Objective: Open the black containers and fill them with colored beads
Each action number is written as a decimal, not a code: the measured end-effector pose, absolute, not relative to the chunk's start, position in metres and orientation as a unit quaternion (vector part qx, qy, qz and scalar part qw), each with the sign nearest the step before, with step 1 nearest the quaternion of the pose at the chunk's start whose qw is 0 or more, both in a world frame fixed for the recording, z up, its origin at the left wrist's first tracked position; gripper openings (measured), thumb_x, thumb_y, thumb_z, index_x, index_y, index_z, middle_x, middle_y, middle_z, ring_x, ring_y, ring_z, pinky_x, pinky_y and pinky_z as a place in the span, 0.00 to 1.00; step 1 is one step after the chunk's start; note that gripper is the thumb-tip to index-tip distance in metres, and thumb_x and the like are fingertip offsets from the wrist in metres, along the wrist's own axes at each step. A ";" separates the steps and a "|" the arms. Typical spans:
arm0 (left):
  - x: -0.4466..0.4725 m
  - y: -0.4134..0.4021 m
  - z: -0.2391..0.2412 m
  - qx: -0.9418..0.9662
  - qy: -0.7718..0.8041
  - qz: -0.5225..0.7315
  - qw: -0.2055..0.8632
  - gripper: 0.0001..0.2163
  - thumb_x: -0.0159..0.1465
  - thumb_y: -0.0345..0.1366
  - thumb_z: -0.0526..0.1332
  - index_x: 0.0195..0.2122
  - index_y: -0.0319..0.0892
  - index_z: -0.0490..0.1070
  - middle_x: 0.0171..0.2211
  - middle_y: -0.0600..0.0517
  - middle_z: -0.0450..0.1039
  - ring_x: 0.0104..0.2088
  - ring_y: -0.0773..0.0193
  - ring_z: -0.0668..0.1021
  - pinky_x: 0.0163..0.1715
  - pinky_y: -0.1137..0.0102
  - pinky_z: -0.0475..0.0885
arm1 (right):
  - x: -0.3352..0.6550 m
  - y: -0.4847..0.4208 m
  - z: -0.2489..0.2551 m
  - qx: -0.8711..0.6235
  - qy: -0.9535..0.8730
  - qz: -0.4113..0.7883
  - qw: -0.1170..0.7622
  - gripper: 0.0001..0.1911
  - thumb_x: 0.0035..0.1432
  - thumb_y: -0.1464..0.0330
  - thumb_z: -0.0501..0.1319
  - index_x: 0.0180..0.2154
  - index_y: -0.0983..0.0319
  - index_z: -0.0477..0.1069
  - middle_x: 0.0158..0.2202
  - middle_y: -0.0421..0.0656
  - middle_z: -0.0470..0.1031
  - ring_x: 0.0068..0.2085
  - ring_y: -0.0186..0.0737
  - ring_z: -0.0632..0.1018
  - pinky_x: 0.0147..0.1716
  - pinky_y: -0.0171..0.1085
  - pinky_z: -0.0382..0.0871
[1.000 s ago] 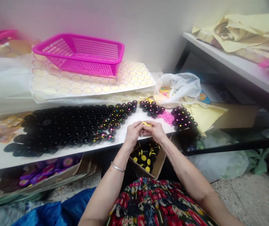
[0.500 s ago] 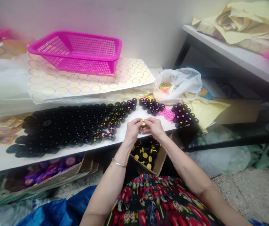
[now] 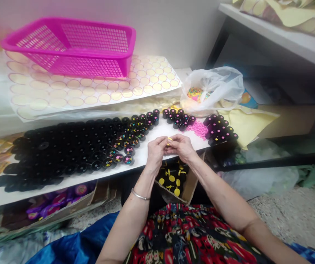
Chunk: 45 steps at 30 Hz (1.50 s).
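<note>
Wall and worktop: a pale wall (image 3: 168,25) rises at the far side, with a long white worktop (image 3: 141,154) in front of it.
Yellow piece (image 3: 170,140): small, between the hands at the worktop's near edge; its underside is hidden by fingers.
Left hand (image 3: 156,150): narrow, thumb and fingers closed on the piece from the left.
Right hand (image 3: 184,148): likewise narrow, fingertips meeting the same piece from the right.
Black cups (image 3: 72,146): packed closely over the left of the worktop; those nearest the hands show coloured beads.
Smaller groups: some black cups (image 3: 179,118) stand beyond the hands, with more (image 3: 220,129) to the right.
Pink beads (image 3: 198,129): heaped between those two groups.
Box below (image 3: 193,179): under the near edge, containing black pieces with yellow tops (image 3: 171,178).
Far side: a pink basket (image 3: 91,53) rests on a sheet of yellow circles (image 3: 105,98); right of it sits a clear bag (image 3: 223,84).
Step in hand: apparently fine fingertip work on the yellow piece, shared by both hands.
Next move: in judgement, it calls for a steady, light, two-handed hold and well-aligned fingertips.
</note>
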<state>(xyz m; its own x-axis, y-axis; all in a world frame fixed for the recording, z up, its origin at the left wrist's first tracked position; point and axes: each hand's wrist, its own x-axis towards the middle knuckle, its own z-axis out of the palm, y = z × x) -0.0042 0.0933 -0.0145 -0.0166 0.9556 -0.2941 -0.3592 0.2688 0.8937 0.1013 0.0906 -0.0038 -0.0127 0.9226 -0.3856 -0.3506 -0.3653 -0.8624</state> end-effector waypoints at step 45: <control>-0.009 0.085 -0.013 0.292 0.513 0.571 0.570 0.15 0.49 0.45 0.65 0.24 0.33 0.73 0.16 0.54 0.69 0.16 0.73 0.68 0.15 0.76 0.61 | 0.092 0.078 0.002 -0.479 -0.439 0.592 0.476 0.16 0.40 0.66 0.66 0.34 0.64 0.69 0.29 0.38 0.70 0.21 0.28 0.70 0.17 0.29 0.64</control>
